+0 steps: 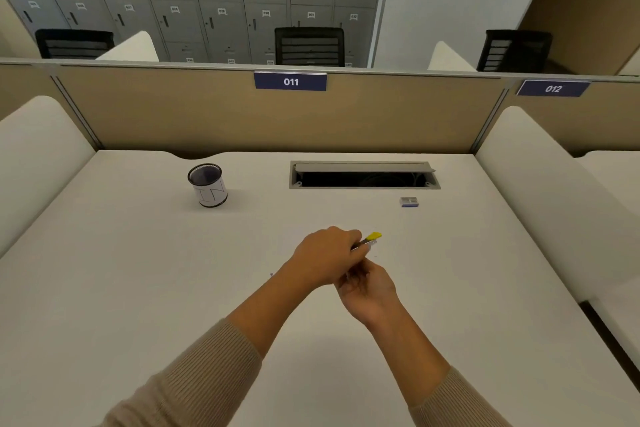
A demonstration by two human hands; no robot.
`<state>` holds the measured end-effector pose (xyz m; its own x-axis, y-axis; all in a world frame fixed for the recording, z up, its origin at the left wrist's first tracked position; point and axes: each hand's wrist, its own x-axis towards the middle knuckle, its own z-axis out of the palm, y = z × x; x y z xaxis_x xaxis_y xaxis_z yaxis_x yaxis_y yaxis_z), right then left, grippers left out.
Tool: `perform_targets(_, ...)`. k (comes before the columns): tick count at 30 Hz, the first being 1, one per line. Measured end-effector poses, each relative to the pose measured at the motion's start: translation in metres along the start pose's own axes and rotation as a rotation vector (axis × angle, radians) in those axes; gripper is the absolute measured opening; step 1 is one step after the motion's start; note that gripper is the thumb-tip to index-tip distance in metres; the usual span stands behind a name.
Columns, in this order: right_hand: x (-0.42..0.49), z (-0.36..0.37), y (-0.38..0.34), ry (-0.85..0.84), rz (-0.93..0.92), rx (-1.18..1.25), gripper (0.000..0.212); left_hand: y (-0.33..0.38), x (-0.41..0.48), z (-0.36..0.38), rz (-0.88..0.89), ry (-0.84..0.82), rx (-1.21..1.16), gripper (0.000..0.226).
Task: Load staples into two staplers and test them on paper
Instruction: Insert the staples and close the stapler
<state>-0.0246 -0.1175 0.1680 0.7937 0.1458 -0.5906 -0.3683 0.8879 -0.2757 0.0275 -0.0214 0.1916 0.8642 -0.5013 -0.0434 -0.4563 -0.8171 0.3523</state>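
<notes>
My left hand grips a small yellow stapler above the middle of the white desk; only the stapler's yellow tip and a bit of metal stick out past my fingers. My right hand sits just below and against the left, fingers curled up toward the stapler's underside; what they hold is hidden. A small blue and white staple box lies on the desk to the far right of my hands. No second stapler or paper is in view.
A black mesh pen cup with a white label stands at the back left. An open cable hatch is set into the desk at the back. Tan partition panels and white side dividers enclose the desk.
</notes>
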Motion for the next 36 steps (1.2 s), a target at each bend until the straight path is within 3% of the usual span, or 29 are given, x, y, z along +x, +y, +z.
perform_targets(7,0.001,-0.003,-0.001,0.018,0.007,-0.015,0.031,0.006,0.002,0.004,0.021,-0.02,0.116,0.038)
perform_targets(10,0.001,-0.004,-0.003,0.027,0.005,-0.009,0.029,0.005,0.001,0.005,0.022,0.064,0.06,0.039)
perform_targets(13,0.004,-0.006,-0.002,0.07,0.004,-0.046,0.029,0.008,-0.001,0.016,0.058,-0.014,0.156,0.038)
perform_targets(18,0.009,-0.007,-0.001,0.034,0.03,-0.011,0.03,-0.002,0.004,0.013,-0.002,0.058,0.068,0.041)
perform_targets(21,0.012,-0.009,-0.002,0.07,0.011,-0.048,0.031,0.0,0.002,0.023,0.026,-0.032,0.065,0.045)
perform_targets(25,0.014,-0.009,-0.005,0.009,0.021,-0.039,0.03,-0.014,0.007,0.016,-0.059,0.064,-0.21,0.048)
perform_targets(30,0.018,-0.007,-0.011,-0.005,-0.041,-0.064,0.028,-0.027,0.007,0.018,-0.175,0.163,-0.808,0.05)
perform_targets(36,0.021,-0.004,-0.014,-0.016,-0.044,-0.128,0.026,-0.039,0.008,0.021,-0.281,0.127,-1.142,0.044)
